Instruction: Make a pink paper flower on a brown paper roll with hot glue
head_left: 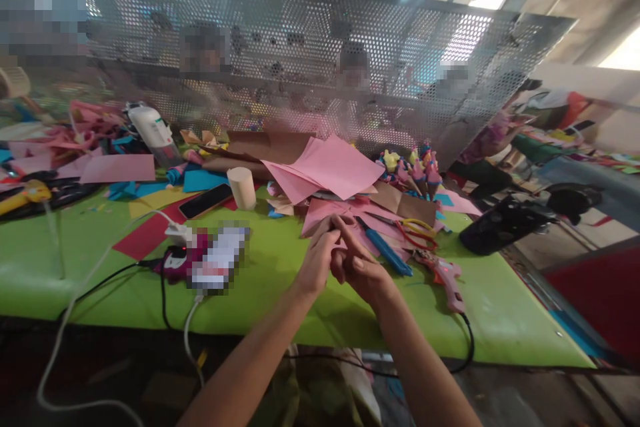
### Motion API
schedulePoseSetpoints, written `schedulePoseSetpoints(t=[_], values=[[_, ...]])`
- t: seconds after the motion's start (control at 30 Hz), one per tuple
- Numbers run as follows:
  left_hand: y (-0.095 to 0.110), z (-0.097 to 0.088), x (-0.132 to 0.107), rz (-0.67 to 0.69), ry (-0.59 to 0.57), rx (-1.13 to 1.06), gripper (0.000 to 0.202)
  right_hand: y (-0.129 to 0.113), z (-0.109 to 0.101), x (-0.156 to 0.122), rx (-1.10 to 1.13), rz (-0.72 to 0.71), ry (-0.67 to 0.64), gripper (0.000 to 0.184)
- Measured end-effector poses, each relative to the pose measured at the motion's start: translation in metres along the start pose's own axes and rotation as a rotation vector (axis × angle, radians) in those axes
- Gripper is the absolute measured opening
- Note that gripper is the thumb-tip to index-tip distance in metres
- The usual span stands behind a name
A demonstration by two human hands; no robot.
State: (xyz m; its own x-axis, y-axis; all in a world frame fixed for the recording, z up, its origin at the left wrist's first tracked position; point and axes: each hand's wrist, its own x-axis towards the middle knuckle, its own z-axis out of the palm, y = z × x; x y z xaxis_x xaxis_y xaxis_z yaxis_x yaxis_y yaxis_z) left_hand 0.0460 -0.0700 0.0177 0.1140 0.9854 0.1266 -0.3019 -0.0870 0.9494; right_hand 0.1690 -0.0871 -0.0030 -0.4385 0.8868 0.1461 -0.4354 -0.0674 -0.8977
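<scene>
My left hand and my right hand meet over the green table's front middle, their fingers touching. The left fingers are closed in a pinch. On the right hand the index finger reaches across to the left fingers, while the others curl in. A bit of pink shows between the hands; whether it is held paper or the sheets behind, I cannot tell. Just beyond lie pink paper pieces. Right of my hands are a blue-handled tool, scissors with red and yellow handles and a pink glue gun.
Pink sheets are piled behind my hands, beside paper flowers. A cream cylinder, a dark phone and a lit phone on a cable stand left. A black bottle lies right. A perforated metal screen rises behind.
</scene>
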Motion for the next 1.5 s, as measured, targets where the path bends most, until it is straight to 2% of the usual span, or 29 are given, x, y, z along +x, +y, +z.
schedulePoseSetpoints(t=[0.13, 0.23, 0.33, 0.47, 0.57, 0.73, 0.83, 0.97, 1.03, 1.17, 1.3, 1.43, 1.5], values=[[0.006, 0.0, 0.002, 0.041, 0.027, 0.027, 0.022, -0.001, -0.001, 0.002, -0.023, 0.013, 0.011, 0.105], [0.007, -0.002, 0.003, -0.001, 0.03, 0.049, 0.017, -0.001, -0.002, 0.003, -0.035, -0.027, 0.044, 0.099], [0.003, -0.005, 0.003, -0.038, 0.059, 0.04, 0.021, -0.003, -0.002, 0.004, -0.076, -0.066, 0.114, 0.096], [-0.003, -0.005, 0.007, 0.031, 0.072, 0.046, 0.031, -0.004, 0.0, 0.005, -0.163, -0.084, 0.182, 0.092], [-0.004, -0.005, 0.013, 0.091, 0.076, 0.12, 0.03, -0.001, 0.001, 0.005, -0.278, -0.065, 0.161, 0.091], [-0.006, -0.014, 0.02, 0.135, 0.112, 0.311, 0.031, 0.008, -0.001, 0.007, -0.616, -0.109, 0.194, 0.079], [-0.008, -0.02, 0.02, 0.16, 0.121, 0.382, 0.031, 0.01, -0.003, 0.007, -0.674, -0.108, 0.193, 0.078], [-0.009, -0.022, 0.017, 0.166, 0.169, 0.421, 0.027, 0.008, -0.001, 0.007, -0.675, -0.108, 0.24, 0.086], [-0.008, -0.021, 0.014, 0.156, 0.168, 0.402, 0.026, 0.006, 0.0, 0.008, -0.606, -0.111, 0.258, 0.089], [-0.008, -0.018, 0.008, 0.076, 0.071, 0.198, 0.027, 0.001, 0.0, 0.01, -0.354, -0.101, 0.276, 0.095], [-0.007, -0.017, 0.0, -0.025, -0.009, -0.021, 0.033, -0.001, 0.0, 0.014, -0.257, -0.077, 0.342, 0.097], [-0.002, -0.017, -0.008, -0.048, -0.098, -0.014, 0.036, 0.001, -0.001, 0.016, -0.216, -0.076, 0.336, 0.097], [0.001, -0.015, -0.011, -0.026, -0.105, 0.02, 0.033, 0.003, -0.002, 0.016, -0.21, -0.083, 0.332, 0.096]])
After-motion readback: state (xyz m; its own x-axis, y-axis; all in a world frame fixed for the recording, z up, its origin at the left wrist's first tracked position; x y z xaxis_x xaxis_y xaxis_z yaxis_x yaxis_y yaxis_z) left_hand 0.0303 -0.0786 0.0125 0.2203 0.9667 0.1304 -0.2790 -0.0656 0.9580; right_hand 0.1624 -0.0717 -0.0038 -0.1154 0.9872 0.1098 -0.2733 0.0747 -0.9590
